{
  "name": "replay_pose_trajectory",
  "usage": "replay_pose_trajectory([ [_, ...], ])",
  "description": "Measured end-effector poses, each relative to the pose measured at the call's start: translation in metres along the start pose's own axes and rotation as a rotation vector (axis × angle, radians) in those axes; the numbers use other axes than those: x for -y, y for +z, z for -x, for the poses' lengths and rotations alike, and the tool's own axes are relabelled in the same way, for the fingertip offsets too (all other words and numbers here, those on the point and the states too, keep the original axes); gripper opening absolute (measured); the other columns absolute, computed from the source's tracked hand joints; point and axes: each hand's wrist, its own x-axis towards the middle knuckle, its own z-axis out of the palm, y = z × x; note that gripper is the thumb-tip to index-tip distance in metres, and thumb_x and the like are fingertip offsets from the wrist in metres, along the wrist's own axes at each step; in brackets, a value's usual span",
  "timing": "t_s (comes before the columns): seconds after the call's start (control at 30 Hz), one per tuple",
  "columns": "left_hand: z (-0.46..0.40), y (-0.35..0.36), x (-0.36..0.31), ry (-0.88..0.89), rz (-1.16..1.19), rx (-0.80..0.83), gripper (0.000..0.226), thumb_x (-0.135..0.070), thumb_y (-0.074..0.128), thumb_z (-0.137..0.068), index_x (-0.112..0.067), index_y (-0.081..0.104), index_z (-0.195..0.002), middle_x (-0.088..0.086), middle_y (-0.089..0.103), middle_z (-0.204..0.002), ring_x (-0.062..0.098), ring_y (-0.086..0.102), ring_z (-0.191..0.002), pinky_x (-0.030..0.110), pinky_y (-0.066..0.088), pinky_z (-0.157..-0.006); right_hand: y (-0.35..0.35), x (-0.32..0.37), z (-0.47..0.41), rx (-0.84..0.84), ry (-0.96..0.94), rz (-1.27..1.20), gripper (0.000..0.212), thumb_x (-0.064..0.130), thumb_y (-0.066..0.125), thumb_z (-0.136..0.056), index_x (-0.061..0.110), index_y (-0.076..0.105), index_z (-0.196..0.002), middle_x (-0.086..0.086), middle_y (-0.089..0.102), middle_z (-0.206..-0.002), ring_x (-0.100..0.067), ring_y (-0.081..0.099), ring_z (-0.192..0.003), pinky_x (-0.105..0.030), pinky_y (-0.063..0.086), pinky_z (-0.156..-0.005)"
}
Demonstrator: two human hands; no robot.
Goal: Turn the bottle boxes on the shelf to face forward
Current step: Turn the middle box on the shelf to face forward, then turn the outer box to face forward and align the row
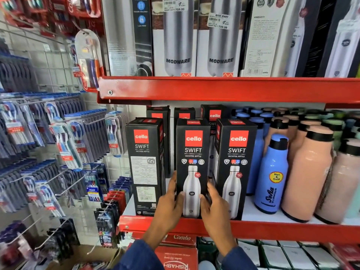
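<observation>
Three black Cello Swift bottle boxes stand in the front row of the lower red shelf (272, 230). The middle box (192, 152) shows its bottle picture to the front; my left hand (171, 199) grips its lower left edge and my right hand (214, 205) its lower right edge. The right box (236, 152) also shows its picture side. The left box (145, 162) shows a side with printed text and a barcode. More Cello boxes (214, 114) stand behind them.
Blue bottles (271, 176) and peach bottles (309, 176) fill the shelf to the right. Modware boxes (178, 36) stand on the upper shelf. Toothbrush packs (66, 145) hang on pegs at the left. Red boxes (175, 254) lie below.
</observation>
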Motion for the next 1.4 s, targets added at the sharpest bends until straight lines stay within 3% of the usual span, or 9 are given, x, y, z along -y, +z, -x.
replay_pose_trajectory([
  [0.23, 0.031, -0.019, -0.008, -0.051, -0.009, -0.153, 0.044, -0.018, 0.061, -0.096, -0.018, 0.053, -0.139, -0.013, 0.073, -0.103, -0.011, 0.065, -0.079, -0.004, 0.047, -0.071, -0.004, 0.001, 0.021, -0.262, -0.023, -0.091, 0.037, 0.003, 0.064, -0.086, 0.024, 0.065, -0.116, 0.004, 0.072, -0.108, 0.003, 0.065, -0.092, 0.001, 0.045, -0.079],
  [0.33, 0.048, -0.036, -0.009, -0.01, -0.05, -0.432, 0.017, -0.012, 0.071, -0.088, -0.022, 0.075, -0.101, -0.01, 0.076, -0.075, 0.006, 0.07, -0.065, 0.013, 0.056, -0.058, 0.003, 0.019, 0.031, -0.268, -0.132, -0.107, 0.034, 0.003, 0.064, -0.087, 0.033, 0.065, -0.101, 0.011, 0.072, -0.098, 0.003, 0.065, -0.094, -0.008, 0.05, -0.079],
  [0.47, 0.044, -0.054, -0.003, -0.004, -0.118, -0.702, 0.042, -0.012, 0.077, -0.078, -0.021, 0.057, -0.114, -0.003, 0.055, -0.103, 0.022, 0.057, -0.092, 0.044, 0.056, -0.081, 0.031, 0.053, 0.03, 0.063, -0.123, -0.196, 0.034, 0.025, 0.046, -0.098, 0.031, 0.056, -0.13, 0.017, 0.064, -0.12, 0.009, 0.057, -0.112, -0.01, 0.045, -0.093],
  [0.6, 0.029, -0.064, 0.011, -0.171, -0.245, -0.563, 0.096, -0.038, 0.084, -0.065, -0.019, 0.031, -0.143, 0.006, 0.046, -0.135, 0.028, 0.043, -0.128, 0.057, 0.042, -0.105, 0.059, 0.072, 0.014, 0.214, -0.066, -0.209, 0.05, 0.036, 0.034, -0.097, 0.032, 0.032, -0.147, 0.011, 0.054, -0.126, 0.0, 0.049, -0.12, -0.02, 0.036, -0.107],
  [0.73, 0.02, -0.064, 0.013, -0.19, -0.152, -0.491, 0.102, -0.067, 0.071, -0.058, -0.029, 0.031, -0.144, -0.002, 0.054, -0.14, 0.025, 0.052, -0.127, 0.059, 0.047, -0.1, 0.071, 0.083, 0.002, 0.187, -0.035, -0.228, 0.048, 0.029, 0.035, -0.097, 0.025, 0.037, -0.145, 0.003, 0.055, -0.137, -0.004, 0.049, -0.125, -0.025, 0.037, -0.11],
  [0.87, 0.009, -0.076, 0.022, -0.1, 0.014, -0.501, 0.101, -0.052, 0.086, -0.055, -0.027, 0.038, -0.14, -0.005, 0.064, -0.127, 0.015, 0.063, -0.113, 0.046, 0.056, -0.095, 0.071, 0.089, -0.003, 0.149, -0.057, -0.258, 0.044, 0.013, 0.038, -0.098, 0.02, 0.046, -0.141, 0.0, 0.056, -0.139, 0.001, 0.052, -0.121, -0.001, 0.034, -0.098],
  [1.07, 0.0, -0.111, 0.028, -0.003, 0.18, -0.394, 0.095, -0.019, 0.083, -0.06, -0.042, 0.037, -0.14, -0.021, 0.059, -0.131, -0.012, 0.057, -0.114, 0.01, 0.047, -0.097, 0.083, 0.082, -0.005, 0.06, -0.157, -0.152, 0.051, 0.017, 0.042, -0.096, 0.021, 0.034, -0.146, 0.004, 0.04, -0.151, -0.006, 0.037, -0.138, -0.029, 0.031, -0.116],
  [1.23, -0.009, -0.131, 0.039, 0.02, 0.377, -0.157, 0.081, -0.001, 0.061, -0.075, -0.028, 0.039, -0.149, -0.001, 0.058, -0.143, 0.013, 0.057, -0.13, 0.049, 0.045, -0.112, 0.098, 0.075, -0.007, 0.085, -0.096, -0.079, 0.055, 0.025, 0.048, -0.097, 0.019, 0.029, -0.148, -0.003, 0.046, -0.147, -0.016, 0.044, -0.135, -0.03, 0.038, -0.11],
  [1.4, -0.011, -0.124, 0.046, -0.001, 0.46, -0.015, 0.073, 0.001, 0.045, -0.085, -0.028, 0.035, -0.151, -0.006, 0.044, -0.156, 0.015, 0.04, -0.144, 0.054, 0.03, -0.121, 0.111, 0.063, -0.006, 0.039, -0.033, -0.063, 0.049, 0.027, 0.052, -0.096, 0.018, 0.038, -0.142, -0.007, 0.065, -0.126, -0.021, 0.063, -0.111, -0.035, 0.053, -0.093],
])
